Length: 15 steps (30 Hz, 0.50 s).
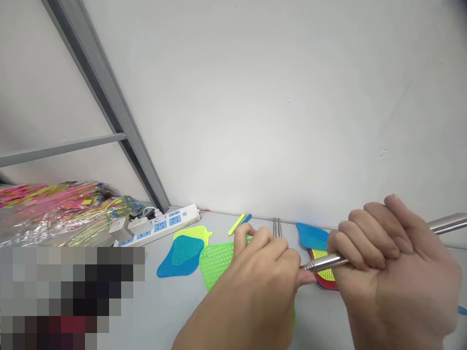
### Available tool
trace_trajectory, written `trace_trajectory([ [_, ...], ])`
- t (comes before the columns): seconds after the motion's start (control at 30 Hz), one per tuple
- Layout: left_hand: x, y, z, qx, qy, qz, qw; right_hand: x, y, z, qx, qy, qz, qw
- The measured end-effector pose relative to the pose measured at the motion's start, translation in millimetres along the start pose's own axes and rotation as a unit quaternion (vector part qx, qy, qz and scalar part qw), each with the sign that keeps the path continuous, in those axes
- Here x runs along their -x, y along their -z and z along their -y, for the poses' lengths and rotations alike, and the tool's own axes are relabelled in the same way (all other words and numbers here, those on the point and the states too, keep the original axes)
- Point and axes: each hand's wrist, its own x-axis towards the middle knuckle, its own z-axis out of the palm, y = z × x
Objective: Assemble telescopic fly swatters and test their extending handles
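A bright green perforated fly swatter head [216,262] is gripped by my left hand [257,277], whose curled fingers cover much of it. My right hand [392,265] is wrapped round a shiny metal rod [323,264], which runs out past it to the right edge. The rod's thin ringed tip meets the left fingers; the joint with the green head is hidden there. Left of my hands lie a blue swatter head [178,257] and a yellow one [197,234] partly under it. Behind my right hand is a stack of swatter heads, with a blue one [310,236] and a yellow one [326,274] showing.
A white power strip [175,223] with plugged-in adapters lies at the left, near plastic-bagged colourful items [54,214]. Yellow [236,224] and blue [246,218] sticks and two metal rods [278,227] lie by the wall [273,121]. A grey frame post [105,92] stands left.
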Motion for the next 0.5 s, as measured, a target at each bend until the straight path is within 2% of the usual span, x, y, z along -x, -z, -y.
trace_trajectory([
  [0.13,-2,-2,-2,-0.027,-0.003,0.000,1.000,0,-1,-6,0.011,0.034,-0.032,0.999],
  [0.27,-4,-9,-2,-0.023,-0.008,-0.006,1.000,-2,-5,-23,0.022,-0.010,-0.048,0.999],
  [0.37,-5,-10,2,0.004,0.031,-0.004,1.000,-3,-10,-36,0.050,-0.001,-0.032,0.998],
  [0.5,-5,1,20,0.047,0.080,-0.027,0.995,-7,-9,-47,0.085,0.016,-0.009,0.996],
])
